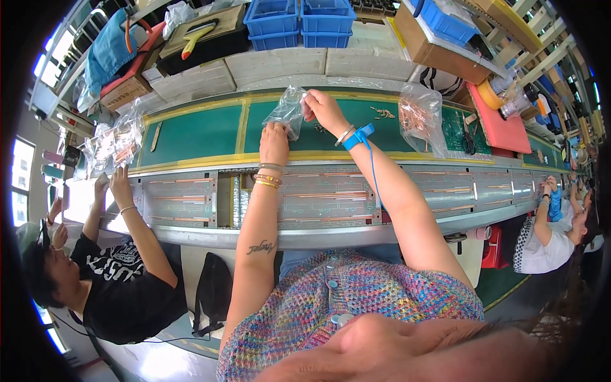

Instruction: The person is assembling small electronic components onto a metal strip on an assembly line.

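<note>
A crumpled clear plastic bag (pixel 289 109) stands over the green mat (pixel 210 127) between my hands. My right hand (pixel 326 112) is closed on its upper right edge, fingers pinched together. At the bag's lower edge, the curled fingers of my left hand (pixel 273 144) grip the plastic. What is inside the bag is hard to make out. A few small dark pieces lie on the mat just under my right hand. Farther right is a scatter of small brownish pieces (pixel 383 113). Around my right wrist is a blue strap (pixel 359 136) with a cord.
A metal track of grey plates (pixel 324 197) with copper strips runs before me. Bags of copper parts (pixel 421 121) lie on both sides. Blue bins (pixel 272 22) and a yellow-handled brush (pixel 193 42) stand behind. Co-workers sit left (pixel 114 280) and right (pixel 541 245).
</note>
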`<state>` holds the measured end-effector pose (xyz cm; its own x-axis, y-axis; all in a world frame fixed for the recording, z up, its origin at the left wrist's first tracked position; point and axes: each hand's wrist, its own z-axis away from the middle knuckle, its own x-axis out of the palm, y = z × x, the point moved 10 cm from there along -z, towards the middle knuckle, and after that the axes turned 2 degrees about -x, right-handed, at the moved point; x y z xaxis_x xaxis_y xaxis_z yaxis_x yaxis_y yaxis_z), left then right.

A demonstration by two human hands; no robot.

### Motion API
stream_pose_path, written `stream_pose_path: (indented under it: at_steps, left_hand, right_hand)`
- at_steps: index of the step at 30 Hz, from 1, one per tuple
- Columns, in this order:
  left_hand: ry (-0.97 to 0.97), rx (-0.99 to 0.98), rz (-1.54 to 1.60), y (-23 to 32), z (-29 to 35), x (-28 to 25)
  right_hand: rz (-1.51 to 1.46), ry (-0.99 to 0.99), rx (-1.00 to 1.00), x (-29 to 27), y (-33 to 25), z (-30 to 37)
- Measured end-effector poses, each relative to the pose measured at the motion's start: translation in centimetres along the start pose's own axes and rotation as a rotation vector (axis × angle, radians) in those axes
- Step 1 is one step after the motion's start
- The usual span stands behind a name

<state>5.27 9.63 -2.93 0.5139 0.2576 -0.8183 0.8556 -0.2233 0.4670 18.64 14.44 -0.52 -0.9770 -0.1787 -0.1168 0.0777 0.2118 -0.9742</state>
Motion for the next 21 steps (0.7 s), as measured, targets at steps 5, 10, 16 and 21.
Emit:
stream_pose_path:
  at_steps: [5,10,16,21]
  left_hand:
    - [-0.006,-0.053,0.356,-1.8,-0.4,-0.9]
    - [-0.078,-0.019,0.401,-1.3,-0.2,-1.3]
    - [-0.171,-0.067,0.344,-0.8,0.6,-0.6]
    - [-0.224,0.169,0.002,3.3,1.8,1.2]
  right_hand:
    - [-0.029,0.070,0.035,-2.6,1.4,-0.1]
    - [-0.113,0.167,0.107,-5.0,3.2,0.7]
    - [-0.140,0.213,0.107,-8.0,2.5,2.6]
    - [-0.323,0.217,0.041,-13.4,-1.5,7.4]
